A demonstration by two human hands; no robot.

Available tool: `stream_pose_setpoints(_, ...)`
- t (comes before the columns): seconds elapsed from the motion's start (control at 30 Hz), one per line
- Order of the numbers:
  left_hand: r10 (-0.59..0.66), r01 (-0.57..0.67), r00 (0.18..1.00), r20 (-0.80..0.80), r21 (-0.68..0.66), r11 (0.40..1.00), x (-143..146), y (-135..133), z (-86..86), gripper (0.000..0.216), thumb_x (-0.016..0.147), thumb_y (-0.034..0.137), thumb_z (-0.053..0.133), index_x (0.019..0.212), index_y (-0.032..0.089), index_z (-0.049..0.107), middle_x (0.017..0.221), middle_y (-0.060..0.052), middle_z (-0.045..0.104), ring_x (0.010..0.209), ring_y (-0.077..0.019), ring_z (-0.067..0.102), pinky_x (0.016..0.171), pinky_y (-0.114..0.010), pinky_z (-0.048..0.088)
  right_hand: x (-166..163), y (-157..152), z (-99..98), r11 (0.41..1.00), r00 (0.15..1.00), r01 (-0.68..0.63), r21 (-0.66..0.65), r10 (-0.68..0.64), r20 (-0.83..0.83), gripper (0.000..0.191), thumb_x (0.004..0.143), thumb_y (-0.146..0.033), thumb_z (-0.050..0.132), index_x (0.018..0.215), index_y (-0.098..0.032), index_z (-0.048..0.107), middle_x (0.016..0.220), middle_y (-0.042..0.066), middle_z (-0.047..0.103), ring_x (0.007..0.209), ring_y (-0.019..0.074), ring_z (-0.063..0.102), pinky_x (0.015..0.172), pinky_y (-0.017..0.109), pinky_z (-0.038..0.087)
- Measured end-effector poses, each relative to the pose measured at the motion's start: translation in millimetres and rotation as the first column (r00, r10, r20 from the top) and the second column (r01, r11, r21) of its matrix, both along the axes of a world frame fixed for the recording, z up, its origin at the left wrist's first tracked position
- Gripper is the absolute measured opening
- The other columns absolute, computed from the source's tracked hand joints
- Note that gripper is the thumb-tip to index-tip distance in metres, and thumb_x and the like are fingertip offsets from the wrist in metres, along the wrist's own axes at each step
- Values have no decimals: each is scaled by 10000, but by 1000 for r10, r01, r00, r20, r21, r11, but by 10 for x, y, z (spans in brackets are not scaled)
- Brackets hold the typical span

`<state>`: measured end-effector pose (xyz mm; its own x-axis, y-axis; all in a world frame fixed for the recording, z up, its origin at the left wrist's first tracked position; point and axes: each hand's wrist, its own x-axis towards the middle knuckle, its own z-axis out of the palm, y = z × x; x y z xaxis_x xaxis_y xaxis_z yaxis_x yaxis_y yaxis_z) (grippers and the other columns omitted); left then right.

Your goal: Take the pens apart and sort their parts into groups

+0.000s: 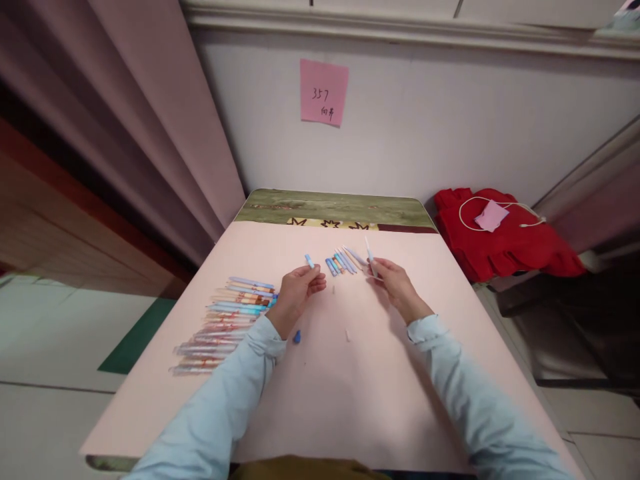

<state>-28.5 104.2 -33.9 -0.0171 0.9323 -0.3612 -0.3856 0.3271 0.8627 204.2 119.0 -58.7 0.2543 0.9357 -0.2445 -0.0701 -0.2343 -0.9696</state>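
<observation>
Pens fill the left part of your pink worktop (350,400): a row of pens (227,323) lies side by side, stacked from far to near, just left of your left forearm. Your left hand (297,290) hovers just above the surface near the middle, its fingers (316,285) pinched shut on a small light-blue pen cap (310,261) that sticks up and away from you. Your right hand (395,280) is a little to the right, apart from the left, and its fingers are closed around a thin white pen barrel (371,257), held tilted with its far end pointing up and slightly left. Between and just beyond your two hands lies a small cluster of pen parts (345,260), blue and pale pieces fanned out on the worktop, close to the barrel but not touching it as far as you can see. Nearer to you, a small blue piece (297,337) rests beside your left wrist, and a short pale piece (347,335) lies between your forearms; what exactly they are is too small to tell. Off the right edge of the worktop sits a red cloth bundle (505,247) with a white cable (480,210) and a pink slip on it. A pink sticky note (323,92) hangs on the wall ahead of you.
</observation>
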Motion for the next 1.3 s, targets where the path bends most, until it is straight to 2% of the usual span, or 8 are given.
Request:
stream_pose_setpoints(0.1,18,-23,996,-93,-53,998,23,69,-133,143,777,190,743,784,112,622,716,-93,708,583,-137,656,622,-279,569,108,291,-41,999,948,27,24,-33,316,253,730,-391,709,900,-207,749,900,44,748,853,209,667,751,314,521)
stream_pose_setpoints(0.23,-47,31,989,-139,-115,993,27,135,-192,129,792,164,713,788,117,593,765,-133,726,590,-169,680,624,-316,582,87,561,-78,1000,723,-15,-17,23,690,211,763,-353,649,893,-244,774,926,43,757,892,233,662,806,332,474)
stream_pose_setpoints(0.47,-64,69,997,35,-170,983,11,70,-127,150,742,124,749,818,113,619,780,-104,708,642,-155,686,658,-282,590,21,322,-127,993,705,-34,109,-53,707,368,822,-420,567,1069,-199,727,1009,78,732,876,212,636,811,319,458)
stream_pose_setpoints(0.63,1,13,997,83,-164,986,35,-75,-113,146,748,99,731,821,130,608,725,-55,677,634,-139,676,657,-261,589,92,-303,-66,989,773,-132,64,63,631,293,807,-452,576,812,-194,716,686,15,669,628,170,564,592,274,403)
stream_pose_setpoints(0.77,-11,25,995,99,-151,988,75,-235,-106,154,777,93,691,903,119,607,739,-67,689,615,-137,675,637,-255,582,73,-592,-26,985,755,-174,7,129,644,259,815,-422,579,752,-206,706,638,1,650,612,165,556,574,264,379)
stream_pose_setpoints(0.97,-24,28,998,64,-64,998,59,-516,-12,659,763,111,712,1370,179,464,748,-29,705,633,-133,681,642,-251,567,-247,-536,-1,976,555,-217,-19,140,820,174,832,-364,613,859,-245,736,827,25,711,749,182,612,646,282,377)
stream_pose_setpoints(1.17,-27,27,1000,9,-28,999,-10,-699,19,716,725,128,742,1389,139,473,731,-40,707,597,-135,666,626,-259,554,-537,-503,-82,971,360,-240,-15,104,927,185,889,-284,561,874,-240,740,934,66,708,811,198,621,638,293,355)
stream_pose_setpoints(1.3,-28,27,1000,-1,-66,997,-29,-747,-30,702,739,125,731,1387,121,458,729,-52,710,572,-131,657,620,-258,546,-534,-555,-61,969,366,-247,-5,98,926,210,895,-255,531,885,-234,740,931,72,708,817,203,625,643,296,362)
